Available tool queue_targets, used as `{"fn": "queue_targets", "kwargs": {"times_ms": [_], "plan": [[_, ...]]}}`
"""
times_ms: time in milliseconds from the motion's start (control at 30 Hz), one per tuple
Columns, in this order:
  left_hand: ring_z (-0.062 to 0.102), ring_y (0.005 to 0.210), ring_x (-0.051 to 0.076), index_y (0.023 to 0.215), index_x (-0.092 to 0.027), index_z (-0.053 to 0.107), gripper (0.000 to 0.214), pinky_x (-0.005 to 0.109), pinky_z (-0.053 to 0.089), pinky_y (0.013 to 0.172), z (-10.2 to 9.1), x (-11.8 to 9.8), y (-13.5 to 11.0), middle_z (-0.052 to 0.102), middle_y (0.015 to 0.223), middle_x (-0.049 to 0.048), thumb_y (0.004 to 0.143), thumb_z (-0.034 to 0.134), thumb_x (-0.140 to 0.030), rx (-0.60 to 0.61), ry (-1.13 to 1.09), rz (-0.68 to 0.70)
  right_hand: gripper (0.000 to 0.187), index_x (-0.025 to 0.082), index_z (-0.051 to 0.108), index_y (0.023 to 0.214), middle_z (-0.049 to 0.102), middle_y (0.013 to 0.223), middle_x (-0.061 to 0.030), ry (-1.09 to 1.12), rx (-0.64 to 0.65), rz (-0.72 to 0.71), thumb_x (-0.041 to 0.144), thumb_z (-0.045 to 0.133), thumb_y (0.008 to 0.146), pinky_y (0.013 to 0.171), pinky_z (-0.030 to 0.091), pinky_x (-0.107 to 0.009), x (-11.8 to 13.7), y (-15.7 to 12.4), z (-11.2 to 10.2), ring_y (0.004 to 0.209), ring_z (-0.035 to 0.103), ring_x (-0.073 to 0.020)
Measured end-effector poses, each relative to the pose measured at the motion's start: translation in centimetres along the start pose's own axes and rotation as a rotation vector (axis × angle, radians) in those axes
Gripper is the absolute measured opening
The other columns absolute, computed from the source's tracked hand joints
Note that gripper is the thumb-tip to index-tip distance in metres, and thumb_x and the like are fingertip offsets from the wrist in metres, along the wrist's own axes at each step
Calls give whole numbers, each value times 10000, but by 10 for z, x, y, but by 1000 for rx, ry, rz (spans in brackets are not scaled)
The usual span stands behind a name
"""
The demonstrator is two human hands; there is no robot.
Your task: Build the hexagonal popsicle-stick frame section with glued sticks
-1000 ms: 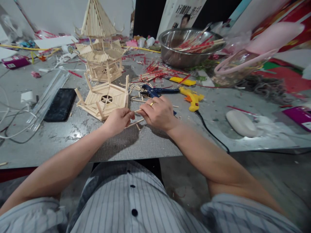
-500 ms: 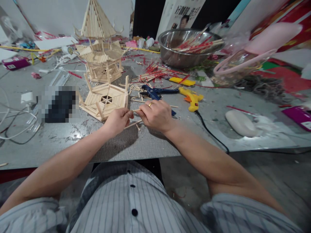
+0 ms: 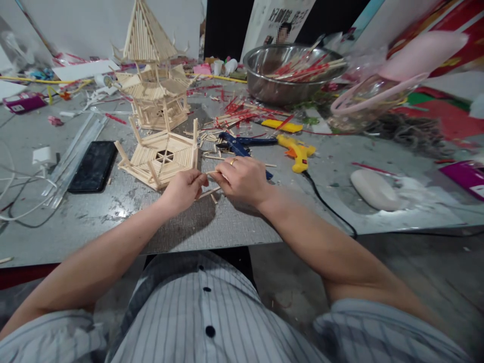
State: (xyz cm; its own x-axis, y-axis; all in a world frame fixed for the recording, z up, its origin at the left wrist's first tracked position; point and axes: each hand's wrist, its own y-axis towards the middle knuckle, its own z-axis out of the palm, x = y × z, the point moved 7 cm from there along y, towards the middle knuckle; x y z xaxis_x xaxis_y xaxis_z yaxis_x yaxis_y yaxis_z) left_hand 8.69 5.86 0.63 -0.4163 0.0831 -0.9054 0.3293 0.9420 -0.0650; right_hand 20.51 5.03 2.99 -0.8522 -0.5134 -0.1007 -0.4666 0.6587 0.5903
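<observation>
A short, thin wooden stick (image 3: 212, 173) spans the small gap between my two hands. My left hand (image 3: 181, 190) is closed, pinching its left end between thumb and fingers. On the other end my right hand (image 3: 244, 180), with a ring on one finger, is closed too. Beneath them, more stick pieces (image 3: 208, 193) lie on the table. Just behind my left hand sits a six-sided platform (image 3: 177, 162) built of sticks, with short upright posts. Blue-handled pliers (image 3: 236, 145) lie beyond my right hand, partly hidden by it.
A tiered stick pagoda (image 3: 151, 88) stands behind the platform. Right of the pliers are a yellow glue gun (image 3: 301, 157) with a black cord and a yellow utility knife (image 3: 282, 125). A steel bowl (image 3: 287, 91) holds red-tipped sticks. A phone (image 3: 93, 166) lies left, a pale mouse-shaped object (image 3: 374, 190) right.
The view has shifted very slightly. Both hands keep nearly the same place and the same pinch on the stick, and the things on the table stay where they were.
</observation>
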Motion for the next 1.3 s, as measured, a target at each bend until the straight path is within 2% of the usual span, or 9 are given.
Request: {"fn": "queue_targets", "kwargs": {"times_ms": [200,400,600,700,800,900,1000,1100,1300], "plan": [[336,419,58,714,-146,577,237,189,262,461,6,-5,-1,409,468,-64,881,444,-250,252,151,75,468,184,656,723,623,655,-41,218,167,-164,484,372,941,599,269,-293,-6,-4,2,618,514,-143],[332,426,62,747,-147,620,266,186,254,447,9,-7,-7,389,467,-65,883,473,-321,471,114,62,400,181,655,721,593,623,-13,553,274,-190,457,439,914,591,307,-262,-4,-6,1,592,495,-114],[283,390,38,774,-145,591,231,176,196,412,8,-3,-6,385,458,-74,909,473,-291,406,-118,2,496,180,597,676,517,568,12,768,219,131,599,422,878,528,325,-248,-34,-1,8,521,411,-100],[323,355,31,824,-145,577,187,172,203,381,8,2,-2,456,480,-64,924,461,-252,317,-295,-65,484,182,633,761,591,650,-27,633,96,331,581,394,894,567,370,-268,-62,-3,11,596,492,-137],[498,401,55,905,-148,548,96,176,349,406,7,6,-1,600,607,-20,917,456,-171,240,-471,-156,373,187,672,946,689,838,-83,437,39,455,427,388,926,656,418,-308,-85,-6,16,741,591,-194],[613,498,83,928,-146,520,83,211,485,515,4,7,-1,675,718,18,907,450,-106,183,-573,-214,317,187,672,1058,720,934,-104,296,72,512,294,417,904,729,438,-353,-102,-7,27,823,633,-234],[631,507,80,927,-140,515,89,212,508,540,0,6,0,690,741,21,906,451,-82,139,-594,-215,293,192,692,1045,727,974,-109,167,55,532,258,463,875,797,437,-397,-113,-8,31,870,644,-262],[599,445,69,951,-141,530,77,188,468,466,-1,5,0,678,703,1,899,488,-103,148,-574,-180,268,204,712,1005,732,940,-104,106,62,549,256,495,857,795,436,-407,-120,-9,34,854,644,-266],[407,303,22,1084,-135,593,200,166,265,319,-3,7,4,596,567,-47,896,540,-180,115,-497,-102,250,200,740,952,725,959,-131,51,197,573,274,521,857,772,433,-440,-125,-12,45,876,640,-290]]}}
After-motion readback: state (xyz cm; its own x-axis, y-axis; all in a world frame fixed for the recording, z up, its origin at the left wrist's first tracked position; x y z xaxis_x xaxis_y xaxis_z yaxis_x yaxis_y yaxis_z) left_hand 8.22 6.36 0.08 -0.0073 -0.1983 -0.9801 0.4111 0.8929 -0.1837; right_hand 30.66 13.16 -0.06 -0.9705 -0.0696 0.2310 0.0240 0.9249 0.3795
